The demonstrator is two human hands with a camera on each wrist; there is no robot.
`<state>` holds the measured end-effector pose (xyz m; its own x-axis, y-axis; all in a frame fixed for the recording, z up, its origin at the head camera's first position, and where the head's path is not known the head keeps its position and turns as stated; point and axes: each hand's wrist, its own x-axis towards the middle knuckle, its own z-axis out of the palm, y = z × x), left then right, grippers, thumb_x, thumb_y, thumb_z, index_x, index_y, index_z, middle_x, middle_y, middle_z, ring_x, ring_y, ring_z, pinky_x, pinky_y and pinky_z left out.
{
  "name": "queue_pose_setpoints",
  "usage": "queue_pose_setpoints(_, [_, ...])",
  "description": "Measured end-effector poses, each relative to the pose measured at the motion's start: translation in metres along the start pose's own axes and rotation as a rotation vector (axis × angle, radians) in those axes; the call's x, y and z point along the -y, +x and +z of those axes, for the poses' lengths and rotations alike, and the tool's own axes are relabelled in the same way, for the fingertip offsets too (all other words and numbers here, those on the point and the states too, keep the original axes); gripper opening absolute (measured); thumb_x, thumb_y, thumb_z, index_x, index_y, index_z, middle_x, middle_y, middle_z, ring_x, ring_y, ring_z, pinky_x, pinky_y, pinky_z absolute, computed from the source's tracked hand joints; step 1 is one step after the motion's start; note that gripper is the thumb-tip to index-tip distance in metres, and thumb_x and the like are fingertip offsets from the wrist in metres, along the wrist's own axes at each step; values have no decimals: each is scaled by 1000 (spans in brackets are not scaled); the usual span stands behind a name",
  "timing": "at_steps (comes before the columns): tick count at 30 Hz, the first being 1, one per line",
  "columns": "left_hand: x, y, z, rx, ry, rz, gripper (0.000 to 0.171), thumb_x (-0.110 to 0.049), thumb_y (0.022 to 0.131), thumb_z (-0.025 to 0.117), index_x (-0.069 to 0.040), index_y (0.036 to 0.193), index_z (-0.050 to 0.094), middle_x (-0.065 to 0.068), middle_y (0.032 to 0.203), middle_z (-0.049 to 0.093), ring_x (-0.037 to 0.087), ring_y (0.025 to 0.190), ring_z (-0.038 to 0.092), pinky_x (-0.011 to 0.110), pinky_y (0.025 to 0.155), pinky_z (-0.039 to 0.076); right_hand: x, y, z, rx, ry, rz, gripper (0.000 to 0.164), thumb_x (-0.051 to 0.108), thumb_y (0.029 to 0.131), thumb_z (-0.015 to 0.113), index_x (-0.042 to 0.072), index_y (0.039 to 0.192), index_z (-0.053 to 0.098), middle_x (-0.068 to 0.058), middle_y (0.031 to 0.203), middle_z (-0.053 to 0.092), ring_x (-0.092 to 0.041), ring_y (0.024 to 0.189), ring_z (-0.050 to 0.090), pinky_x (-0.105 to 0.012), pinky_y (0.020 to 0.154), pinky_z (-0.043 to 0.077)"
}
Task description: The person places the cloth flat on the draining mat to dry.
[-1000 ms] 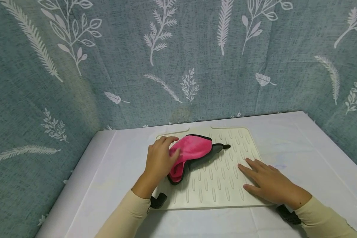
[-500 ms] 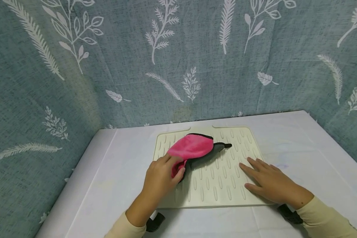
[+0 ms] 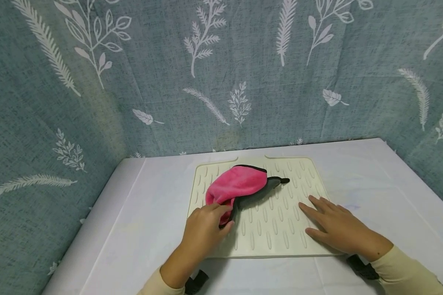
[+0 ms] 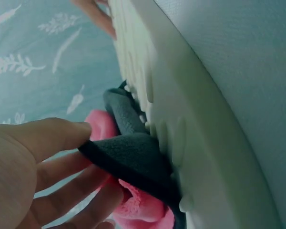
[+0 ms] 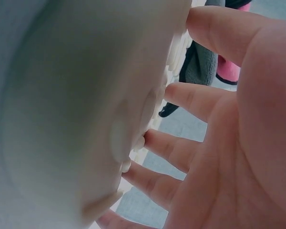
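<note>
A pink and grey microfibre cloth (image 3: 240,182) with black edging lies crumpled on a cream ribbed mat (image 3: 280,229). My left hand (image 3: 204,229) is at the cloth's near left end. In the left wrist view, the thumb (image 4: 62,136) lies at a black-edged grey corner of the cloth (image 4: 133,152), with the other fingers behind it against the pink side, pinching that corner. My right hand (image 3: 336,225) rests on the mat's right side, fingers spread. Its fingertips touch the ribbed surface in the right wrist view, where part of the cloth (image 5: 200,64) shows beyond the thumb.
The mat lies on a white-covered table (image 3: 151,205). Behind and to the left hangs a blue-green curtain (image 3: 151,82) with white leaf prints. Each wrist carries a small black camera; the left wrist's camera (image 3: 196,282) hangs by the mat's near edge.
My left hand has come down and nearer along the cloth, from its upper left side to its near corner, which it now pinches. My right hand has stayed on the mat.
</note>
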<state>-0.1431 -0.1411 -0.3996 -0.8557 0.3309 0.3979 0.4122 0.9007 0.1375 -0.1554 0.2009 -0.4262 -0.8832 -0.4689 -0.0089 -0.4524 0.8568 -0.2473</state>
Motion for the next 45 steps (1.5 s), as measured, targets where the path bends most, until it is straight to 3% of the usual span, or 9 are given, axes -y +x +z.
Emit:
queue_pose_setpoints(7, [-3, -4, 5, -40, -26, 107, 32, -12, 73, 88, -19, 102, 77, -5, 83, 69, 15, 74, 67, 30, 62, 49, -3, -2, 0, -10, 1, 5, 68, 52, 95, 60, 20, 153, 43, -21, 158, 37, -50, 141, 37, -72, 102, 35])
queue_pose_setpoints(11, [-3, -6, 6, -47, -33, 129, 31, -9, 74, 86, -19, 102, 77, -4, 83, 67, 15, 72, 66, 31, 63, 51, -3, 0, 1, -4, -5, 5, 68, 52, 95, 60, 20, 152, 44, -21, 157, 38, -49, 141, 38, -70, 102, 36])
queue_pose_setpoints(16, [-3, -8, 5, 26, -32, 144, 30, -6, 75, 84, -19, 102, 77, -3, 81, 64, 14, 70, 62, 30, 61, 49, -2, 2, 0, -4, -11, 8, 67, 51, 95, 61, 19, 152, 45, -21, 157, 39, -48, 141, 38, -70, 102, 37])
queue_pose_setpoints(25, [-4, -12, 6, 164, -8, 182, 30, -10, 79, 82, -23, 106, 78, -4, 87, 66, 12, 80, 64, 29, 63, 48, 1, 1, -1, -9, -5, 3, 67, 51, 95, 61, 19, 152, 45, -21, 157, 38, -49, 141, 38, -71, 101, 36])
queue_pose_setpoints(33, [-5, -16, 7, 203, 85, 253, 28, -17, 82, 80, -27, 108, 75, -5, 86, 63, 11, 86, 61, 28, 59, 41, 0, 1, -1, -1, 4, -2, 67, 52, 95, 60, 18, 151, 45, -22, 157, 39, -50, 141, 38, -70, 101, 37])
queue_pose_setpoints(38, [-8, -16, 5, 245, 130, 283, 32, -19, 83, 78, -27, 114, 74, -3, 92, 63, 13, 92, 61, 30, 61, 44, -1, 9, -11, -29, 4, -25, 62, 43, 92, 68, 12, 144, 54, -25, 146, 50, -48, 131, 50, -64, 98, 44])
queue_pose_setpoints(45, [-7, -17, 2, 259, 126, 285, 35, -19, 84, 78, -28, 117, 73, -3, 93, 63, 13, 93, 60, 30, 62, 43, 11, 34, -34, -154, 50, 0, 32, 24, 92, 71, 9, 120, 70, -14, 118, 69, -34, 108, 66, -52, 85, 55])
